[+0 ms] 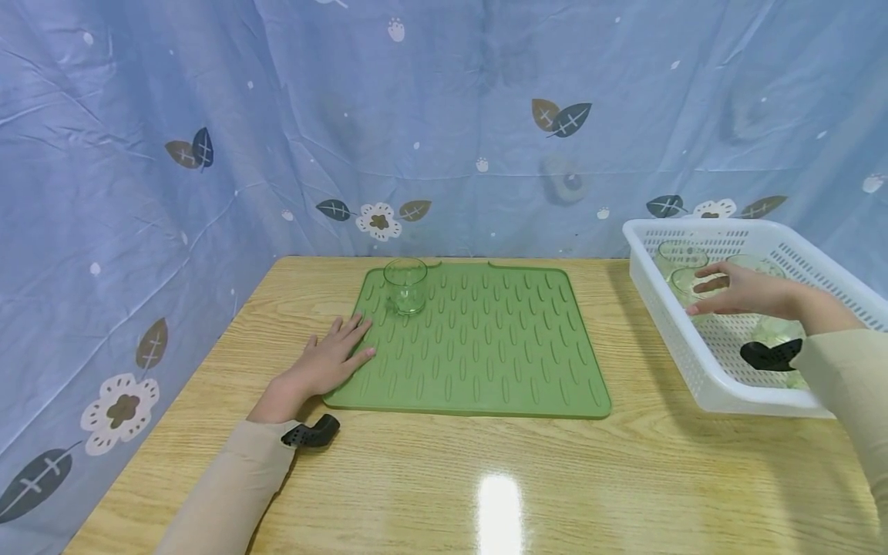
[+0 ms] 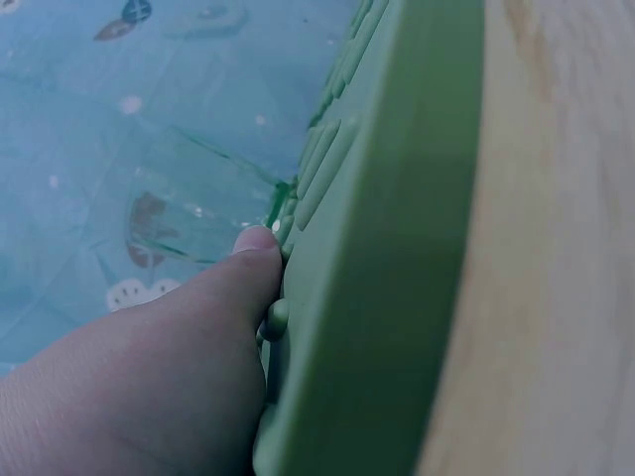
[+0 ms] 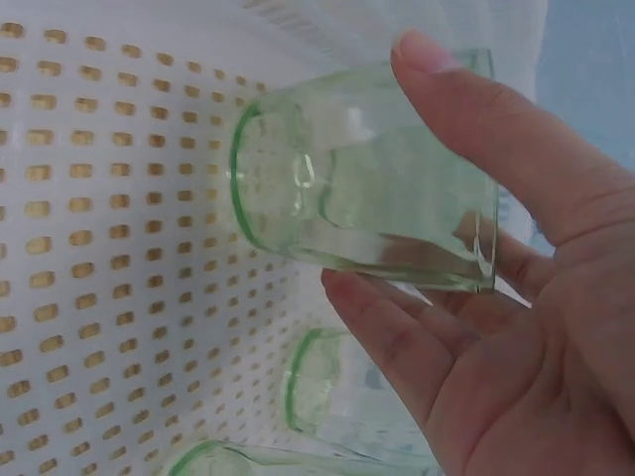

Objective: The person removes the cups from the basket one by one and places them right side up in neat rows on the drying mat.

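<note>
My left hand (image 1: 328, 364) lies with its fingers spread on the left edge of a green ridged mat (image 1: 479, 339). In the left wrist view, its thumb (image 2: 223, 288) rests along the mat's raised ridges. A clear greenish glass cup (image 1: 406, 287) stands upright on the mat's far left corner, just beyond those fingers. Over at the right, my right hand (image 1: 752, 294) reaches into a white basket (image 1: 714, 378). Its thumb and fingers are round a pale green glass (image 3: 367, 178), thumb on one side, fingers on the other. Whether that glass touches the basket's floor I cannot tell.
More glasses share the basket, including one glass (image 1: 681, 254) by its far left corner and another glass (image 3: 347, 382) beside the held one. The wooden table (image 1: 416, 478) runs up to a blue patterned curtain (image 1: 451, 139) at the back and left.
</note>
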`<move>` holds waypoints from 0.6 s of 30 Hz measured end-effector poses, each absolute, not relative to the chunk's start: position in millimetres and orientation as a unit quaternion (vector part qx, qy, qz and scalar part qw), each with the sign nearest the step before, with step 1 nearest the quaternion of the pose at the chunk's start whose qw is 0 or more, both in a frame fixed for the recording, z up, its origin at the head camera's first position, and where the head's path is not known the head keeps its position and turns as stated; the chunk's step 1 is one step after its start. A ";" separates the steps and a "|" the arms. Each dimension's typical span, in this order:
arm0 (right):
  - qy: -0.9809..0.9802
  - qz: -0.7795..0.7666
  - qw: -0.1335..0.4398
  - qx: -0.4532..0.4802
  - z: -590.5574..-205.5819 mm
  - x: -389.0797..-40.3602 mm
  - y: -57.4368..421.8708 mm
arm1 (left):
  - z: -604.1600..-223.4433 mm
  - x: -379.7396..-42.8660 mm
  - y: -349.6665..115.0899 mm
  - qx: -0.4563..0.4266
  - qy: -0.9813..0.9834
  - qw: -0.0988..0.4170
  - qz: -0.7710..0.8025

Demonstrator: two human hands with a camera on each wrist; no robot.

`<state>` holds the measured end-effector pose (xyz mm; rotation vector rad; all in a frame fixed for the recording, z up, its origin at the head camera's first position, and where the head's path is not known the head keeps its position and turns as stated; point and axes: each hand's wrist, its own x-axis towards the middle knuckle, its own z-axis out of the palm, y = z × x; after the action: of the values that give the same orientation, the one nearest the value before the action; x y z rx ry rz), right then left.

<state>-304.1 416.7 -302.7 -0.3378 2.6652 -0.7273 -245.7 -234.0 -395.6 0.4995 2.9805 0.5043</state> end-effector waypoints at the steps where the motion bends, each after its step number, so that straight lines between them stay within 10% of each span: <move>1: 0.943 -0.255 0.176 -0.121 -301.9 -303.8 416.9 | -395.6 -245.8 -233.8 0.163 0.972 0.039 0.164; 18: 0.946 -0.252 0.149 -0.141 -286.9 -298.7 422.1 | -398.4 -247.5 -235.1 0.164 0.972 0.036 0.162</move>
<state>-298.7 422.1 -286.9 -0.4059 2.7182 -0.7247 -247.5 -235.1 -398.4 0.5033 2.9868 0.4984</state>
